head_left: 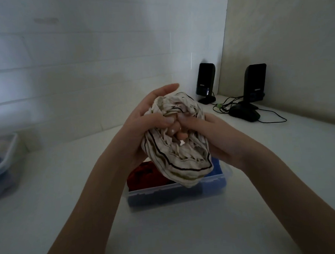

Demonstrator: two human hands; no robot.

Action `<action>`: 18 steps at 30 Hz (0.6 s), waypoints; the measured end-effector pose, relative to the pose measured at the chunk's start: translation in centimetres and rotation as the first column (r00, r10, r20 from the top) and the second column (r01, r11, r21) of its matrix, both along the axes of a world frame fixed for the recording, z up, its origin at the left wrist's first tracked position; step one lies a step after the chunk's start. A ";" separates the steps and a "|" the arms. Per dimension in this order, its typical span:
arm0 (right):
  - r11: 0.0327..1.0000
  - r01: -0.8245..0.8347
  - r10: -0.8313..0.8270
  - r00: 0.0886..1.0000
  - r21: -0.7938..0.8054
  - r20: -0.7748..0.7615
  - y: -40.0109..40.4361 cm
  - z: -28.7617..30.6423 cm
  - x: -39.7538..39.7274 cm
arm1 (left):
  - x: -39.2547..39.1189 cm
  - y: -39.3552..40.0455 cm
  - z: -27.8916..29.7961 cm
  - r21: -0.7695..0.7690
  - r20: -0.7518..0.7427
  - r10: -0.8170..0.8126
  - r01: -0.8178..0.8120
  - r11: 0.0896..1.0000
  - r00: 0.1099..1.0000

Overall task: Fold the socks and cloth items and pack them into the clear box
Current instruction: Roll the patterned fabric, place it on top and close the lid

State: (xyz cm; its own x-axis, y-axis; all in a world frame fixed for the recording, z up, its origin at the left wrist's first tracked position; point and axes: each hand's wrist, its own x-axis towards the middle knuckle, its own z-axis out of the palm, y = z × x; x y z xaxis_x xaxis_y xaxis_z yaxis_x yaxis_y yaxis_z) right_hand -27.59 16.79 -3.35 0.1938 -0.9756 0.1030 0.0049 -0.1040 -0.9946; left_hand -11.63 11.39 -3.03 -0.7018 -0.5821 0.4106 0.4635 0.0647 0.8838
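A cream cloth with thin dark stripes [176, 161] is bunched into a ball in front of me. My left hand [142, 120] grips its left side and my right hand [208, 132] grips its right side, both thumbs pressed into the folds at the top. Several fingertips show through an opening in the middle of the bundle. Directly under it stands the clear box [176, 192] on the white table. A red cloth [142, 175] lies in the box's left half and a blue cloth [217, 168] in its right half, both partly hidden by the bundle.
A second clear container [3, 164] with blue items sits at the table's left edge. Two black speakers [205, 81] [255, 82], a black mouse [244, 112] and their cables lie at the back right near the wall corner.
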 end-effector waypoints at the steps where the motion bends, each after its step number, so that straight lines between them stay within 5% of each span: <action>1: 1.000 -0.020 0.020 1.000 0.016 0.002 0.0 -0.1 0.2 | 0.0 0.1 0.0 0.004 -0.003 -0.034 0.034 0.999 0.999; 8: 0.999 -0.034 0.038 0.979 -0.022 0.200 0.2 0.1 0.4 | 0.1 0.4 0.2 0.047 -0.074 -0.144 0.148 0.988 0.987; 14: 0.991 -0.113 0.059 0.838 0.068 0.542 -0.2 0.7 -0.7 | 0.2 -0.6 0.2 0.164 -0.021 0.079 -0.074 0.984 0.997; 18: 0.997 -0.002 -0.041 0.833 0.076 0.552 -0.1 1.1 -2.1 | 0.3 -0.9 0.1 0.119 0.048 0.154 -0.159 0.980 0.987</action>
State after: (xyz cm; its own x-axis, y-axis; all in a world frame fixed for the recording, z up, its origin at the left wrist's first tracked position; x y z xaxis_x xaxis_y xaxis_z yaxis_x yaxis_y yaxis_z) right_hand -29.70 16.71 -2.23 0.1059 -0.9874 0.1179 0.5550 -0.0397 -0.8309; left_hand -11.29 10.53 -2.91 -0.6118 -0.7301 0.3045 0.4220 0.0243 0.9063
